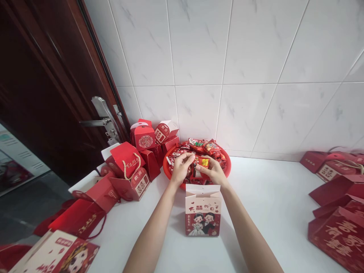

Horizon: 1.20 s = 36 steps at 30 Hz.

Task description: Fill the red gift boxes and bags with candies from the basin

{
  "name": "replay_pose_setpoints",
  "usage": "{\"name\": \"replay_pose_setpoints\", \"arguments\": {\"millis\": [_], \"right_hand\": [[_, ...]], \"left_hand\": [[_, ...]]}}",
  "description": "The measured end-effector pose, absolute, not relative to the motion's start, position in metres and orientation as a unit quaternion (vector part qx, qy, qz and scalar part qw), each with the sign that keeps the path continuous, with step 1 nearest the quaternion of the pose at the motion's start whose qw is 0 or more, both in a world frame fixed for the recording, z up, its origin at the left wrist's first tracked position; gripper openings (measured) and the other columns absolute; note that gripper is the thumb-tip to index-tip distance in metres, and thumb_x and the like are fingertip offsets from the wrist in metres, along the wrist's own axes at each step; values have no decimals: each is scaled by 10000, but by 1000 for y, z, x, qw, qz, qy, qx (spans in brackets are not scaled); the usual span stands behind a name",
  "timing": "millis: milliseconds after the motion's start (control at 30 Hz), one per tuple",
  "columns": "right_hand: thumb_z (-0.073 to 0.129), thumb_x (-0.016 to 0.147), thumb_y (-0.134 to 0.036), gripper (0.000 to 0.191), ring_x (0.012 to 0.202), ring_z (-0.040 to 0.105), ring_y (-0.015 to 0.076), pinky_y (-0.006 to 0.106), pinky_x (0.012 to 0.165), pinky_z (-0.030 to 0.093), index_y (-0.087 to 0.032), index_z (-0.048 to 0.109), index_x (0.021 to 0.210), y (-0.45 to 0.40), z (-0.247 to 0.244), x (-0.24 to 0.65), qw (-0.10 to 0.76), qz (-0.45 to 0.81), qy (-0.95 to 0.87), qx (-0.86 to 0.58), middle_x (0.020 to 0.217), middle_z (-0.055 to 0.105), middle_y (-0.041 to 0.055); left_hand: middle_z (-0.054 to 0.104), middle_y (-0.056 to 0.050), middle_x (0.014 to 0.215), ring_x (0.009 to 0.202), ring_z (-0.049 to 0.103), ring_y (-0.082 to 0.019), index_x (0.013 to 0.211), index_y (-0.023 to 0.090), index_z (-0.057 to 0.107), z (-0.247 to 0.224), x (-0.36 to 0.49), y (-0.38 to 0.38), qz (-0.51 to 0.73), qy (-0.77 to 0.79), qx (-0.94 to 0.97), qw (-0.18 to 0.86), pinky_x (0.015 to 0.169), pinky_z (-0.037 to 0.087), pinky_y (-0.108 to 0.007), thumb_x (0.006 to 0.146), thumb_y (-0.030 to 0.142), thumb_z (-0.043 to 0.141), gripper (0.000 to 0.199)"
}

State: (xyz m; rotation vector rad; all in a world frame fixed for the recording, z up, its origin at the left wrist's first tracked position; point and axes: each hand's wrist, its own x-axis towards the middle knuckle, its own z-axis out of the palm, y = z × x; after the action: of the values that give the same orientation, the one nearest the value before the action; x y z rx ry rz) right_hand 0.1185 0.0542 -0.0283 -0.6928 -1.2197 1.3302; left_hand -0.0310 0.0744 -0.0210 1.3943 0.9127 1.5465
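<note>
A tiled wall (199, 57) backs the far edge of a white table (264, 212). Red cartons (125, 187) crowd the table's left edge, and red bags or boxes (335, 237) line its right. A round red basin (229, 167) heaped with wrapped packets (213, 147) stands near the far edge; before it, a printed box (203, 223) stands upright. Above the heap, the left hand (182, 167) and right hand (214, 172) both pinch one small red packet (204, 163) between thumb and fingers.
</note>
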Motion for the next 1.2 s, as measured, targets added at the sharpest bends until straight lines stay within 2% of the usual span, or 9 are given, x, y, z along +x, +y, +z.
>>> {"name": "replay_pose_setpoints", "arguments": {"millis": [100,267,500,633,767,867,933,1067,1200], "right_hand": [[927,593,-393,472,805,705,208,334,768,572,-207,732,980,55,-29,119,567,560,-522,-303,887,766,13],[883,654,-479,438,915,713,247,379,834,582,-214,749,977,56,-31,117,584,540,-529,-297,1002,780,40],[828,694,-576,420,840,696,228,356,788,565,-210,745,883,56,-31,117,589,524,-516,-335,888,770,23],[834,676,-577,427,914,705,242,371,838,568,-234,740,912,57,-31,116,618,519,-489,-330,920,769,11],[818,676,-594,436,950,706,259,400,865,575,-240,729,914,58,-31,116,650,508,-455,-335,963,771,23],[809,685,-583,426,973,704,267,398,857,581,-242,726,926,59,-33,115,660,506,-439,-342,991,769,30],[808,682,-583,425,953,708,268,390,827,587,-242,722,921,60,-34,114,665,504,-430,-344,971,768,31],[810,683,-584,432,904,710,261,380,784,590,-241,719,929,62,-36,114,666,506,-427,-344,943,764,31],[824,669,-576,431,890,703,253,366,762,585,-239,721,918,62,-36,115,663,516,-422,-342,939,758,30]], "left_hand": [[696,-24,780,798,628,-190,772,178,719,-22,-30,75,617,366,558,418,781,496,-300,686,516,793,356],[726,-36,848,875,649,-209,824,190,743,-25,-31,78,633,369,542,413,839,506,-317,688,523,793,363],[743,-49,884,906,674,-225,832,191,736,-24,-29,76,627,371,553,405,866,525,-343,684,538,796,382],[760,-69,959,916,705,-227,907,188,725,-22,-34,79,646,366,543,391,880,543,-353,724,503,764,366],[782,-90,946,898,726,-247,887,177,736,-17,-64,85,651,427,539,322,896,551,-380,740,428,718,292],[796,-95,952,941,730,-272,855,192,760,-14,-96,86,588,510,581,239,918,545,-392,738,336,669,207],[800,-95,973,965,732,-287,881,204,779,-13,-114,83,508,552,627,209,934,541,-399,728,301,655,220],[786,-77,1108,1098,712,-307,1007,240,802,-13,-130,79,368,543,724,214,1016,513,-380,669,212,667,364],[747,-78,1220,1184,676,-327,1024,261,806,-13,-124,78,324,549,742,207,1060,483,-392,598,78,622,499]]}}
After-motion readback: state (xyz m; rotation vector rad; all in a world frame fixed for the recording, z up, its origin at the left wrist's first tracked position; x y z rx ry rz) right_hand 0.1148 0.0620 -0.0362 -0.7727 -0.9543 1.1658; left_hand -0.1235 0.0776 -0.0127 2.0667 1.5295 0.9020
